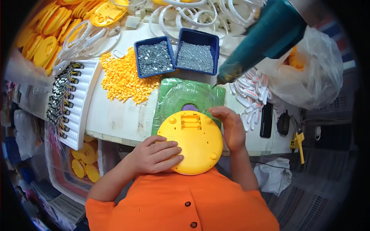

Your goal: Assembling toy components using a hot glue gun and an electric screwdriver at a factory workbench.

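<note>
While the left hand [160, 154] lies across the lower left of a round yellow casing [196, 144], its fingers extended close together over the flat face, the right hand [230, 129] is raised by the casing's upper right edge. The right hand is half open, its fingers bent loosely and gripping nothing that shows — whether it touches the rim I cannot tell. The casing sits in front of the person's orange shirt [173, 200], overlapping the near part of a green mat [169, 94] on the white table [115, 119]. Its open battery compartment [191, 122] is at the far end of the face, and a patch of small holes lies near the left fingers.

A teal power tool [266, 42] slants in from the upper right, its tip over the mat. Beyond the mat stand two blue bins [196, 70] of small metal parts, with a heap of small yellow pieces [123, 82] to their left. Farther left, a white ridged tray [85, 104] bears wired parts [63, 100]; white strips [250, 96] lie right of the mat — near a black oblong object [266, 120].
</note>
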The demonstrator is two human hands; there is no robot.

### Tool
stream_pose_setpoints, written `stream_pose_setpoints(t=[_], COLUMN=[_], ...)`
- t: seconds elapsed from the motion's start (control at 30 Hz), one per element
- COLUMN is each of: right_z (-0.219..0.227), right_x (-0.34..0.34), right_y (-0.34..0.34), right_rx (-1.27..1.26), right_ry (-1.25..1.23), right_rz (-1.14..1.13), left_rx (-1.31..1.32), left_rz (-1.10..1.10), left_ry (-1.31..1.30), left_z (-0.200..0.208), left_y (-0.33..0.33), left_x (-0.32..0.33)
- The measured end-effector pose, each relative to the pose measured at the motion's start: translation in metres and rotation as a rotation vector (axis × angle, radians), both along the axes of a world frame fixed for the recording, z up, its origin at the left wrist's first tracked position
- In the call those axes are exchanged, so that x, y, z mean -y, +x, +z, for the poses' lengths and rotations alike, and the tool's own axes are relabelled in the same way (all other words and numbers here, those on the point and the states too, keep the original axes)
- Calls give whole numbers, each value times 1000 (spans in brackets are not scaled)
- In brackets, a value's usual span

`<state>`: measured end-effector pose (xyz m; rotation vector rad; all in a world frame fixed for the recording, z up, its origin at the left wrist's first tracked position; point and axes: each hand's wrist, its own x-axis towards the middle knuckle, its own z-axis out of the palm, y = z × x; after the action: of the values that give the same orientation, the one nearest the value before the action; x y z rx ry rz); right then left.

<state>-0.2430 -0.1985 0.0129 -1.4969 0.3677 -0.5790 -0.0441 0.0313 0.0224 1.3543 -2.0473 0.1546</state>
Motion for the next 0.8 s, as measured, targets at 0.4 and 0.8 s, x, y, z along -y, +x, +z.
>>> stream_pose_setpoints(t=[0.4, 0.8], right_z=[59, 29], right_x=[-75, -127], right_y=[49, 136], right_rx=[114, -156], right_ry=[-671, -936], right_rz=[-55, 889], left_rx=[-684, -1688], left_rz=[333, 1572], left_ry=[-366, -889], left_z=[36, -152], left_y=[21, -10], left_x=[-37, -395])
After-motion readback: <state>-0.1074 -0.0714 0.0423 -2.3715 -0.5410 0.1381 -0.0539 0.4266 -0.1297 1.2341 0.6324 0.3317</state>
